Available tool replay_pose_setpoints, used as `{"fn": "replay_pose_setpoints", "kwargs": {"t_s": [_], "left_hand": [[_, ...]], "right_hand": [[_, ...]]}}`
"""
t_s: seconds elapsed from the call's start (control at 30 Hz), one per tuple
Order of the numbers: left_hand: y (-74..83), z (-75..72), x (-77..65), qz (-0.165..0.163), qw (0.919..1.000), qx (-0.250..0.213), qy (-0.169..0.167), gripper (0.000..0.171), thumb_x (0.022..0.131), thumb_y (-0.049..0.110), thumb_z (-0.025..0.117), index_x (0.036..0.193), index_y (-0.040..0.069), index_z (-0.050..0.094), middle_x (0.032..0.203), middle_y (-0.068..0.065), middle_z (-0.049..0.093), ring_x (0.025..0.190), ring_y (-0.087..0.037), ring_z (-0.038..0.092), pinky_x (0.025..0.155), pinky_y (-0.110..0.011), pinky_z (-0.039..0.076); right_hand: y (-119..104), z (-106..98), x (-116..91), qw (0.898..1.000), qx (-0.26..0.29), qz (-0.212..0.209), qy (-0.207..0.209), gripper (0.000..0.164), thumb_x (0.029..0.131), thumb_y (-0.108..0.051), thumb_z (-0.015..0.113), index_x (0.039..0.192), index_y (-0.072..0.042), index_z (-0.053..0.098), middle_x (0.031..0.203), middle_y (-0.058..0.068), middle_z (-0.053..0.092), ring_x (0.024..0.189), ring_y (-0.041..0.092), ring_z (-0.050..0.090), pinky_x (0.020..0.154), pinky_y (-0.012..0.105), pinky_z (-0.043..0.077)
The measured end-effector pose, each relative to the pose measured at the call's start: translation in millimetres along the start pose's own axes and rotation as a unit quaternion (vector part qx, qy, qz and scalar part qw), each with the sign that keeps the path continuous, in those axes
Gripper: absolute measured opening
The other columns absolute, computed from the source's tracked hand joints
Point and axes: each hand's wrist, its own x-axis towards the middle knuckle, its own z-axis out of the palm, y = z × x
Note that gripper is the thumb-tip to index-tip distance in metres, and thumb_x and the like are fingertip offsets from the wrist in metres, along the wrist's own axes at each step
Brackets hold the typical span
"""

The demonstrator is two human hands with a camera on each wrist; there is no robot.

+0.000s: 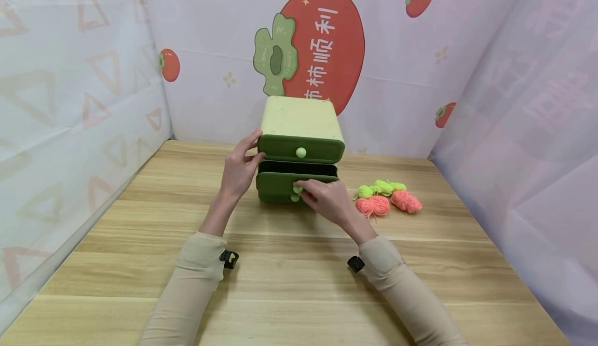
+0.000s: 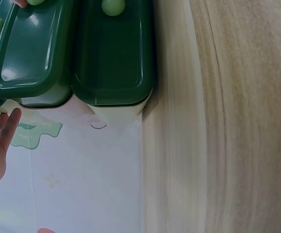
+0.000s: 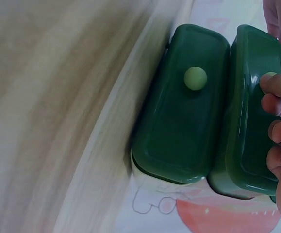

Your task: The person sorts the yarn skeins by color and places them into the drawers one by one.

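Observation:
A small cabinet with a pale green top (image 1: 301, 118) and dark green drawer fronts stands at the back of the table. Its middle drawer (image 1: 275, 182) is pulled partway out, showing a dark gap behind the front. My right hand (image 1: 327, 201) pinches that drawer's round knob (image 3: 271, 75) between thumb and finger. Against the cabinet's left side, by the closed top drawer (image 1: 280, 148), rests my left hand (image 1: 239, 169), its fingers nearly straight. Below, the bottom drawer (image 2: 116, 58) is closed, with its own knob (image 3: 195, 78) in plain sight.
To the right of the cabinet lie several small yarn bundles, some lime yellow (image 1: 383, 187) and some coral pink (image 1: 372, 206). The wooden table (image 1: 289, 284) is enclosed by printed cloth at the back (image 1: 392, 102) and on both sides.

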Motion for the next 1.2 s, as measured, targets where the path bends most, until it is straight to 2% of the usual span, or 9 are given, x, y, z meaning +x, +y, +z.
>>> {"fn": "replay_pose_setpoints", "kwargs": {"t_s": [0.2, 0.6, 0.87, 1.2], "left_hand": [[1.3, -0.6, 0.9, 0.003, 1.0, -0.005, 0.001, 0.051, 0.085, -0.016, 0.066, 0.135, -0.007, 0.056, 0.139, -0.026, 0.055, 0.114, -0.045, 0.062, 0.083, -0.057, 0.06], [1.5, -2.1, -0.3, -0.006, 0.9999, 0.011, 0.003, 0.051, 0.086, -0.013, 0.067, 0.135, -0.005, 0.057, 0.14, -0.023, 0.057, 0.115, -0.042, 0.063, 0.083, -0.052, 0.061], [0.8, -2.0, -1.1, -0.01, 0.9998, 0.015, -0.001, 0.051, 0.086, -0.014, 0.067, 0.136, -0.007, 0.056, 0.142, -0.022, 0.055, 0.115, -0.041, 0.063, 0.083, -0.054, 0.06], [-0.5, 0.2, -1.0, -0.016, 0.9998, 0.009, -0.002, 0.052, 0.087, -0.014, 0.066, 0.137, -0.005, 0.055, 0.143, -0.023, 0.054, 0.117, -0.041, 0.062, 0.084, -0.056, 0.06]], "right_hand": [[-9, -9, -4, 1.0, -0.003, -0.01, -0.002, 0.02, 0.089, -0.017, 0.075, 0.109, -0.018, 0.074, 0.089, -0.008, 0.075, 0.061, 0.003, 0.063, 0.046, 0.023, 0.047], [-24, -20, -11, 0.999, -0.013, -0.032, 0.011, 0.02, 0.086, -0.019, 0.078, 0.106, -0.02, 0.075, 0.085, -0.01, 0.074, 0.057, 0.0, 0.06, 0.041, 0.02, 0.039], [-28, -21, -14, 0.999, -0.012, -0.035, 0.016, 0.021, 0.085, -0.021, 0.079, 0.106, -0.02, 0.075, 0.087, -0.009, 0.075, 0.064, 0.004, 0.067, 0.045, 0.024, 0.049], [-30, -22, -18, 0.999, -0.018, -0.03, 0.016, 0.027, 0.082, -0.018, 0.082, 0.108, -0.021, 0.074, 0.085, -0.009, 0.073, 0.058, 0.002, 0.06, 0.042, 0.021, 0.041]]}}
